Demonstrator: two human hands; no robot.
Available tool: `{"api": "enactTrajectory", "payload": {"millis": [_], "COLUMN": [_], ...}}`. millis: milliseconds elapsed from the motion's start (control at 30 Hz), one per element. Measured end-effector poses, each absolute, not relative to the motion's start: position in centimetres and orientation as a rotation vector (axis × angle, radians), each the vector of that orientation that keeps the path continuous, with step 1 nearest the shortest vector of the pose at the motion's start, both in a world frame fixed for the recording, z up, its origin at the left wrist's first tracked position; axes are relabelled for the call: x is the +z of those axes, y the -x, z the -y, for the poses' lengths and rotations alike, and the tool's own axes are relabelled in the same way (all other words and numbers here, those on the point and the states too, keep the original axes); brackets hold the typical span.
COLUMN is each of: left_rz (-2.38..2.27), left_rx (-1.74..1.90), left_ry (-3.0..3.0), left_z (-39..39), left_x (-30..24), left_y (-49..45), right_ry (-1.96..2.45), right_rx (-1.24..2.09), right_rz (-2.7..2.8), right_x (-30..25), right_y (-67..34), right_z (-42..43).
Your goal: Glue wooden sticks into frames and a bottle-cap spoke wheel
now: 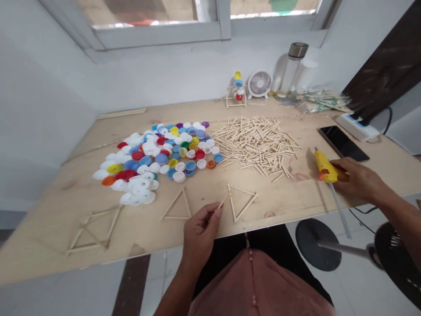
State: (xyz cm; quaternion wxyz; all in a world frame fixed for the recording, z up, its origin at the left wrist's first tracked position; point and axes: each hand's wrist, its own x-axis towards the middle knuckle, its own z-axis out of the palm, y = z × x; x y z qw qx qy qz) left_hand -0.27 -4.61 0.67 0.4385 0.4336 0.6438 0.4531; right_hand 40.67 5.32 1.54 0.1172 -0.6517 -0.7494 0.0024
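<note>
"White walls (171, 72) are rising behind our bench (283, 199), and we are seeing a small fan (259, 84) standing at the far side. What are we holding in our left hand (201, 226)?"

"We are pinching a thin wooden stick (225, 200) between thumb and fingers. Its far end is overlapping the left side of a stick triangle (246, 207), though we are failing to tell whether they are touching."

"And our right hand (355, 177)?"

"We are gripping a yellow glue gun (326, 169) with it, and its nozzle is pointing to the far side. Just beyond that hand, a phone (344, 142) is lying flat."

"Where are our other pieces lying?"

"Left of our left hand, we are seeing a second triangle (187, 203) and, farther left, a four-sided stick frame (113, 227). Beyond these, coloured bottle caps (161, 158) are spreading out, and a heap of loose sticks (256, 142) is lying right beside them."
</note>
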Motion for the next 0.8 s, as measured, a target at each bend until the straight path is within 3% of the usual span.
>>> {"api": "enactTrajectory", "payload": {"millis": [167,367,567,800], "left_rz": [-1.66,-1.663,-1.666,-1.685], "left_rx": [1.159,1.138,1.156,1.162], "left_ry": [-1.267,-1.38,-1.478,-1.462], "left_z": [4.3,4.3,4.4,4.5], "left_x": [0.3,0.2,-0.5,-0.6], "left_y": [1.2,1.6,1.4,1.3], "right_ry": [1.961,1.724,1.202,1.22], "right_rx": [0.146,-0.274,0.237,0.209], "right_rz": [2.229,2.228,2.487,2.596], "right_x": [1.8,3.7,3.0,1.7], "right_y": [-42.1,-38.4,-26.6,-22.3], "right_z": [-5.1,-1.9,-0.1,-1.8]}}
